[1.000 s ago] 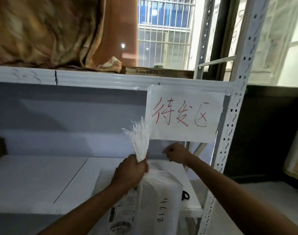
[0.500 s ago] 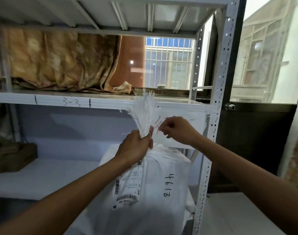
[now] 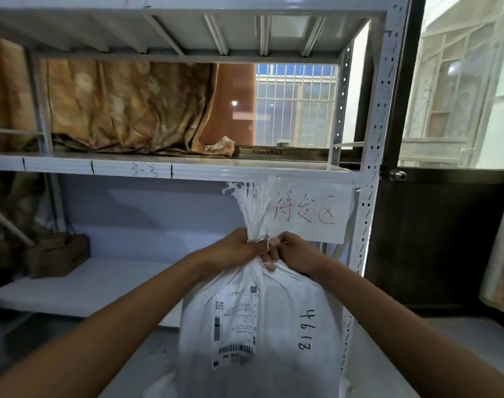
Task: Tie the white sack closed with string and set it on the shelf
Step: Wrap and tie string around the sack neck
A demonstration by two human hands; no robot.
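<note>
The white woven sack (image 3: 276,326) hangs in front of me, with a shipping label and the handwritten number 4613 on its side. Its gathered neck and frayed top (image 3: 252,208) stick up above my fists. My left hand (image 3: 236,248) is clenched around the neck. My right hand (image 3: 291,254) is pressed against it from the right and grips the neck just below, where a thin white string (image 3: 268,243) shows between the knuckles. The white metal shelf (image 3: 95,285) lies behind and below the sack.
A paper sign with red writing (image 3: 308,214) hangs from the upper shelf board (image 3: 159,168). A brown bag (image 3: 55,254) sits at the left of the lower shelf. An orange curtain (image 3: 124,104) and a flat box (image 3: 279,152) are on the upper shelf. The perforated upright (image 3: 368,225) stands at right.
My right hand has moved left from pulling the string and now closes on the sack's neck beside my left hand. The sack has risen in front of the shelf.
</note>
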